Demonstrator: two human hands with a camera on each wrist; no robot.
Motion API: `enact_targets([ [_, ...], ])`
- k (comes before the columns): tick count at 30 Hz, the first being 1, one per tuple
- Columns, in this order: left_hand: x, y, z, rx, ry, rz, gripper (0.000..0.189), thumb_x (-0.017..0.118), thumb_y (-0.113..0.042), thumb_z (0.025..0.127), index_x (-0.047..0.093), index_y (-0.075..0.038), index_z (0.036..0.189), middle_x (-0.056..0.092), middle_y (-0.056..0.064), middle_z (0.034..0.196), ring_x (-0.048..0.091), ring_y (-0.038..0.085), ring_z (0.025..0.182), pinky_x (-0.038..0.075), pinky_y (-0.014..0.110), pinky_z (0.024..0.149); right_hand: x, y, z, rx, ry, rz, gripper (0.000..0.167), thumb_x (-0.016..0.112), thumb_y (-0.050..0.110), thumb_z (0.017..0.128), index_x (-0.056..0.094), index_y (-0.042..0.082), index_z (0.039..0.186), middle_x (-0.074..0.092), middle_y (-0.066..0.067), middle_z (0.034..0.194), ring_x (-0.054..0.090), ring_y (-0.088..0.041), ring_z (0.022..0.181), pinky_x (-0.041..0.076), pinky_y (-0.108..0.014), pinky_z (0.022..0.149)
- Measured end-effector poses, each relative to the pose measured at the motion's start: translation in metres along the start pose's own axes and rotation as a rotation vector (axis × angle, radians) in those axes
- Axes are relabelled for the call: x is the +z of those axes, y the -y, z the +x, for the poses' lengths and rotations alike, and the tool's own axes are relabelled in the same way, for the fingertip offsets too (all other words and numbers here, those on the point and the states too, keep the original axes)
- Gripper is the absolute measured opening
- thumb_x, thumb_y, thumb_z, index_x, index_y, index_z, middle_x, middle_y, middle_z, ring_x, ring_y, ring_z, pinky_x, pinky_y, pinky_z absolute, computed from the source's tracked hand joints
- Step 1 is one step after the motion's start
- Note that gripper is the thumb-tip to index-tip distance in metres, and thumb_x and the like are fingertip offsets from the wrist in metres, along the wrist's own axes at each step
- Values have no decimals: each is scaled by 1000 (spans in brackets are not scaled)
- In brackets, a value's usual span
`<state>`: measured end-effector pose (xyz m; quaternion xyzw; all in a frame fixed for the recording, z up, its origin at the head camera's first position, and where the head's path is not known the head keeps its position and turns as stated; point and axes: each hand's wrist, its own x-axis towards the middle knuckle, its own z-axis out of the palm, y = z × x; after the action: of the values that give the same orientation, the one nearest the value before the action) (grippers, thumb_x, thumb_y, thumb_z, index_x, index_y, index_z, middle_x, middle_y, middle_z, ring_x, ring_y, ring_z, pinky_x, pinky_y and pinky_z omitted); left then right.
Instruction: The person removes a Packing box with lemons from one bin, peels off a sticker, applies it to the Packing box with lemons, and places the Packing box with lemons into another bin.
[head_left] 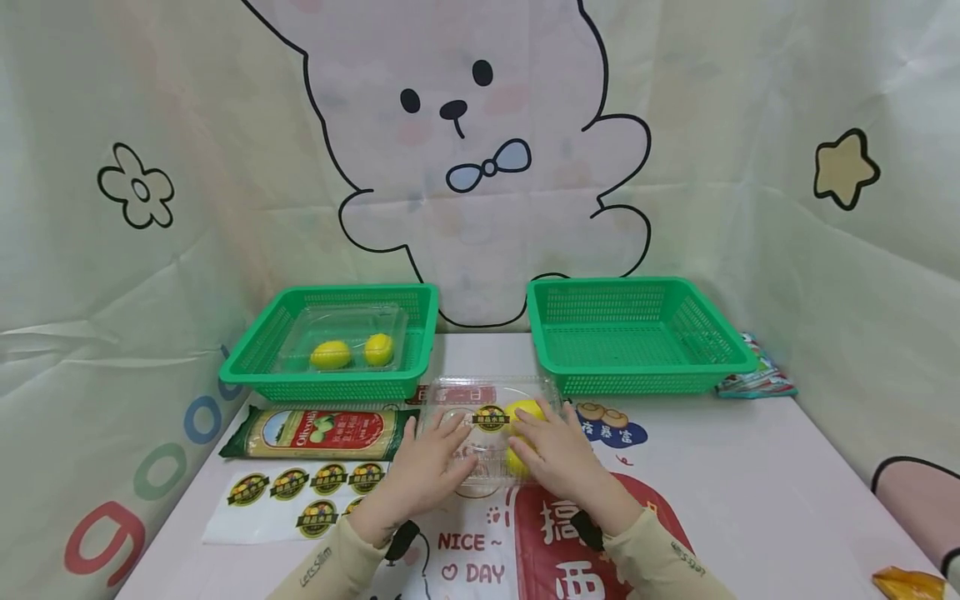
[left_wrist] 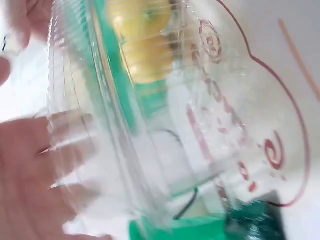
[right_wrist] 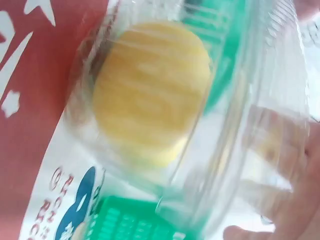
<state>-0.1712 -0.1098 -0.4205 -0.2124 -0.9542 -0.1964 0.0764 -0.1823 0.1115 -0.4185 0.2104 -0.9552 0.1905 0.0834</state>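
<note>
A clear plastic clamshell box (head_left: 491,385) lies on the table in front of me, with yellow lemons (head_left: 522,410) at its right end. A dark oval fruit sticker (head_left: 491,418) is on its lid. My left hand (head_left: 426,467) rests on the box's left near part, fingers spread and fairly straight. On the right near part lies my right hand (head_left: 564,458), its fingers reaching over the lid above the lemons. Both wrist views show fingers laid along the clear ribbed plastic, with a lemon (right_wrist: 152,85) large behind the wall in the right wrist view.
The left green basket (head_left: 330,387) holds another clear box (head_left: 352,317) with two lemons. A second green basket (head_left: 641,379) stands at back right, a snack bag (head_left: 757,375) beside it. Left lie a pasta pack (head_left: 322,433) and a sticker sheet (head_left: 262,525). An orange wrapper (head_left: 907,583) lies front right.
</note>
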Motion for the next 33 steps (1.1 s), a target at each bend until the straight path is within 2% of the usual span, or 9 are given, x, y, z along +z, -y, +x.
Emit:
enact_targets([
  [3,-6,10,-1,-127,-170,-263,39,59,-30,88,61,-5,118,41,14,142,36,36,131,29,59,104,-10,-15,1,126,-93,230,36,55,26,91,62,3,117,54,-15,130,41,-37,127,30,-56,105],
  [5,-11,17,-1,-260,-260,-477,39,63,-25,86,58,-3,118,42,17,139,43,37,123,41,54,96,-15,-26,2,249,-128,400,41,57,25,90,56,-1,122,52,-19,130,45,-39,123,39,-54,99],
  [6,-12,20,-1,-332,-278,-581,43,64,-24,86,54,-2,122,43,19,137,46,38,119,45,52,91,-17,-32,2,319,-130,486,45,58,25,90,53,-1,125,50,-20,131,46,-38,122,42,-53,97],
  [9,-14,29,-2,-530,-235,-866,53,60,-25,89,43,0,132,41,25,134,48,43,114,51,49,82,-19,-46,2,501,-86,693,57,58,31,90,41,-3,132,44,-24,133,45,-40,120,45,-51,94],
  [12,-12,36,-2,-668,-134,-1017,59,58,-29,90,36,1,137,39,27,135,48,43,115,54,46,79,-17,-55,0,627,-8,852,68,59,36,88,32,-5,137,40,-27,134,46,-41,117,48,-47,91],
  [15,-9,39,-2,-724,-63,-1041,62,58,-31,90,35,2,138,40,26,135,48,42,114,55,41,76,-11,-58,-1,685,64,962,77,59,40,87,26,-7,139,36,-30,135,46,-45,115,53,-44,83],
  [20,-5,40,0,-735,-13,-1006,63,59,-32,89,37,3,136,41,25,134,47,40,112,54,38,75,-4,-58,0,721,126,1073,79,60,42,86,25,-6,139,35,-29,134,46,-44,114,54,-42,80],
  [28,-2,41,2,-758,2,-982,63,66,-24,83,41,5,132,44,25,129,47,34,104,54,34,67,-2,-57,2,781,135,1053,68,64,38,84,36,-5,129,39,-23,124,51,-30,95,55,-32,66],
  [33,-6,40,-2,-740,18,-955,63,66,-27,84,41,6,131,44,24,127,49,34,102,55,37,68,-4,-54,0,790,151,1042,63,64,33,85,38,-8,125,46,-22,114,57,-25,86,57,-33,64],
])
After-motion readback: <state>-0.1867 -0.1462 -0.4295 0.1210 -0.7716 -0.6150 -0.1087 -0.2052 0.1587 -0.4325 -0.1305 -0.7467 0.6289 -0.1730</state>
